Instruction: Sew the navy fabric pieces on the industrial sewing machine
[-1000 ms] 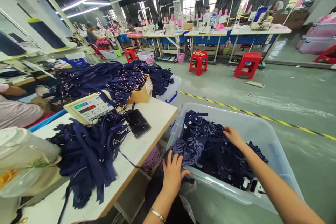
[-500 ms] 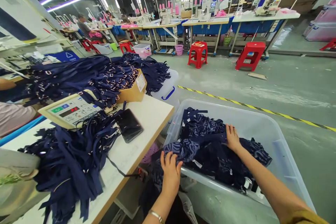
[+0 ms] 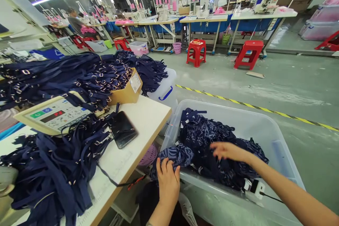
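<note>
A clear plastic bin [image 3: 275, 127] on the floor holds a heap of dark navy patterned garments [image 3: 209, 130]. My left hand [image 3: 168, 180] lies with fingers spread on a patterned piece [image 3: 177, 155] that hangs over the bin's near left rim. Over the heap is my right hand [image 3: 227, 151], its fingers apart and slightly blurred, with nothing in them. A white device with a black cable [image 3: 254, 188] sits at the bin's near edge, below my right forearm.
On the white table [image 3: 150, 113] at left are navy straps [image 3: 60, 169], a phone [image 3: 123, 129], a control panel [image 3: 53, 114] and a cardboard box [image 3: 128, 90]. A lilac basket [image 3: 148, 154] stands beneath. Red stools [image 3: 196, 53] and sewing tables [image 3: 203, 18] are beyond the striped tape [image 3: 249, 105].
My right hand has moved left and nearer to me over the heap, off the cloth it touched. The view has shifted slightly, and my left hand stays on the patterned piece.
</note>
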`<control>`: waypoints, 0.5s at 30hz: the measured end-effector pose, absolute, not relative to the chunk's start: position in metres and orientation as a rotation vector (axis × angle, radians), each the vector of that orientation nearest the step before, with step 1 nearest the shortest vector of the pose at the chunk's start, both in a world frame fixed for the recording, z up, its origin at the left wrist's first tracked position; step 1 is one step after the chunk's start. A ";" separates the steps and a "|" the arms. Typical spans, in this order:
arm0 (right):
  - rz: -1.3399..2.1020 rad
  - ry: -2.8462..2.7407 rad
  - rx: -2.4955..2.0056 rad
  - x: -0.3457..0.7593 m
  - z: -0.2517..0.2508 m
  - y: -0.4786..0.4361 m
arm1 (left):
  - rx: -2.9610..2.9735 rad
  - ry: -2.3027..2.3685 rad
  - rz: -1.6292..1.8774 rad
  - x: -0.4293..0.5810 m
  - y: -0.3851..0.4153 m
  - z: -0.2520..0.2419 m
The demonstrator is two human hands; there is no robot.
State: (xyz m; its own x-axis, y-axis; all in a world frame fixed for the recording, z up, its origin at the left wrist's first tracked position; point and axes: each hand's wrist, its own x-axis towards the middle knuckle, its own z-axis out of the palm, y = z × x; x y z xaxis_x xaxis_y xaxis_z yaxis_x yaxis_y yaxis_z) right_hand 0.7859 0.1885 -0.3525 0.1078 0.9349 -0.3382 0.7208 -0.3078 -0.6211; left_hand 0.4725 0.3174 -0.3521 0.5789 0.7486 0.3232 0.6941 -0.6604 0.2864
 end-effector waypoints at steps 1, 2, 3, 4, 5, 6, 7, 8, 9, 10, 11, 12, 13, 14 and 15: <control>0.913 -1.553 -2.182 0.795 -0.353 0.193 | 2.688 1.211 0.621 0.473 0.318 -0.351; 0.813 -1.483 -2.269 0.800 -0.355 0.199 | 2.699 1.197 0.602 0.474 0.319 -0.350; 0.719 -1.427 -2.340 0.801 -0.359 0.208 | 2.708 1.188 0.587 0.474 0.319 -0.349; 0.642 -1.394 -2.390 0.799 -0.365 0.218 | 2.715 1.185 0.576 0.474 0.320 -0.348; 0.585 -1.379 -2.423 0.795 -0.372 0.229 | 2.721 1.185 0.569 0.474 0.320 -0.347; 0.551 -1.377 -2.440 0.792 -0.380 0.243 | 2.726 1.187 0.562 0.474 0.321 -0.347; 0.538 -1.379 -2.450 0.789 -0.388 0.257 | 2.732 1.188 0.556 0.474 0.321 -0.347; 0.539 -1.373 -2.459 0.789 -0.395 0.271 | 2.738 1.188 0.549 0.473 0.321 -0.347; 0.552 -1.352 -2.471 0.792 -0.402 0.284 | 2.745 1.186 0.540 0.473 0.322 -0.348; 0.572 -1.318 -2.485 0.797 -0.408 0.295 | 2.752 1.186 0.529 0.472 0.322 -0.348; 0.597 -1.274 -2.496 0.804 -0.412 0.304 | 2.758 1.188 0.518 0.472 0.322 -0.348; 0.627 -1.229 -2.498 0.813 -0.415 0.310 | 2.763 1.193 0.506 0.472 0.322 -0.348; 0.654 -1.188 -2.488 0.823 -0.417 0.311 | 2.765 1.200 0.495 0.472 0.322 -0.348; 0.674 -1.152 -2.466 0.833 -0.418 0.309 | 2.766 1.210 0.485 0.473 0.322 -0.348; 0.685 -1.120 -2.432 0.843 -0.418 0.303 | 2.764 1.220 0.475 0.473 0.322 -0.347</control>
State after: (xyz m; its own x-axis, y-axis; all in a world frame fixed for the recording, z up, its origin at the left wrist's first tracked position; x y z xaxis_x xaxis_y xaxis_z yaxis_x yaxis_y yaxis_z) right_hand 0.8427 0.3025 -0.4178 0.5649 0.7793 -0.2713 0.5966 -0.6129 -0.5182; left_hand 0.4727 0.3220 -0.3471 0.6339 0.7328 0.2474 0.7069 -0.6787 0.1988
